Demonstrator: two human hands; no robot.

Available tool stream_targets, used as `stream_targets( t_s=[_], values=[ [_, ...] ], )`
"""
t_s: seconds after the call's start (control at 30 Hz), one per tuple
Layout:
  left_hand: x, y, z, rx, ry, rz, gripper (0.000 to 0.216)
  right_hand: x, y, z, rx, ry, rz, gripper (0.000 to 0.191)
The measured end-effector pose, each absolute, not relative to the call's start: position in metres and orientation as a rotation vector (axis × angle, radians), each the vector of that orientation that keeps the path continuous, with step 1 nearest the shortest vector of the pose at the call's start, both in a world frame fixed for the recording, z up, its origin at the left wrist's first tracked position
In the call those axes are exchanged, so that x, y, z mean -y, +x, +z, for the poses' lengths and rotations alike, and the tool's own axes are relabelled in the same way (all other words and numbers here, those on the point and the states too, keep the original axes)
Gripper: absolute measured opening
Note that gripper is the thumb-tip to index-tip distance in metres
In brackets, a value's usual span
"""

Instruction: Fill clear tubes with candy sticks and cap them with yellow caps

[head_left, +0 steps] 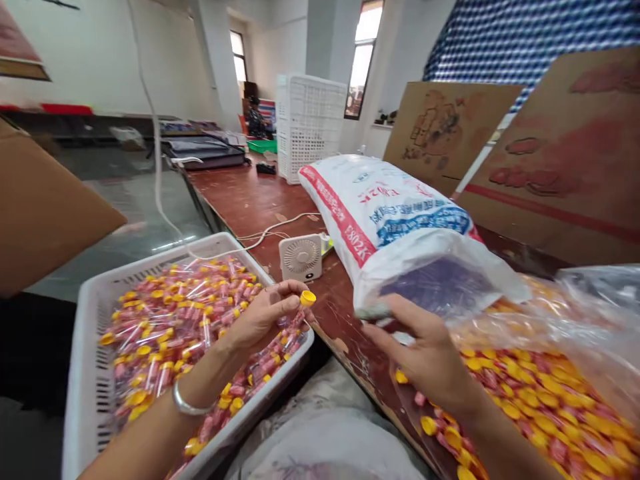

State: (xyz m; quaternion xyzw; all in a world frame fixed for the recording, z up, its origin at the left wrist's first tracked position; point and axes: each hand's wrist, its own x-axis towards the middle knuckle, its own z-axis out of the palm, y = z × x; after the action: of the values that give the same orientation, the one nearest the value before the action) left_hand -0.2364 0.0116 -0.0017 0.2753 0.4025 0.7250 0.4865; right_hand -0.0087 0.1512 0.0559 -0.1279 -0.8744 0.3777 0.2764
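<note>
My left hand (265, 312) is closed on a small clear tube with a yellow cap (308, 298), held upright over the near right corner of the white basket (80, 373). The basket is filled with similar yellow-capped tubes (170, 327) with pink contents. My right hand (420, 347) hovers over the table beside the mouth of a white woven sack (400, 200). A grey-green covering wraps its index fingertip, and the thumb sits a little apart below; nothing shows between them. Under my right forearm lies a heap of yellow and pink pieces (540, 400), partly in clear plastic.
A small white fan (301, 257) stands on the reddish-brown table (240, 200), with a white cable near it. Farther back is a tall white crate (313, 127). Cardboard sheets (560, 160) stand at the right; another cardboard flap (45, 207) juts in from the left.
</note>
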Motion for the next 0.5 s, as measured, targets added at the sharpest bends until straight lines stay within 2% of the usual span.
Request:
stream_targets(
  t_s=[0.1, 0.2, 0.4, 0.5],
  values=[
    [-0.018, -0.215, 0.001, -0.939, 0.736, 1.661, 0.034, -0.145, -0.036, 0.057, 2.387, -0.178, 1.143, 0.014],
    [-0.019, -0.205, -0.001, -0.976, 0.775, 1.586, 0.034, -0.145, -0.047, 0.052, 2.441, -0.171, 1.153, 0.007],
    [-0.010, -0.187, -0.018, -0.993, 0.729, 1.401, 0.051, -0.152, -0.025, 0.031, 2.643, -0.209, 1.193, 0.010],
    [-0.001, -0.176, -0.031, -0.970, 0.700, 1.321, 0.058, -0.149, -0.012, 0.013, 2.694, -0.265, 1.363, 0.014]
  ],
)
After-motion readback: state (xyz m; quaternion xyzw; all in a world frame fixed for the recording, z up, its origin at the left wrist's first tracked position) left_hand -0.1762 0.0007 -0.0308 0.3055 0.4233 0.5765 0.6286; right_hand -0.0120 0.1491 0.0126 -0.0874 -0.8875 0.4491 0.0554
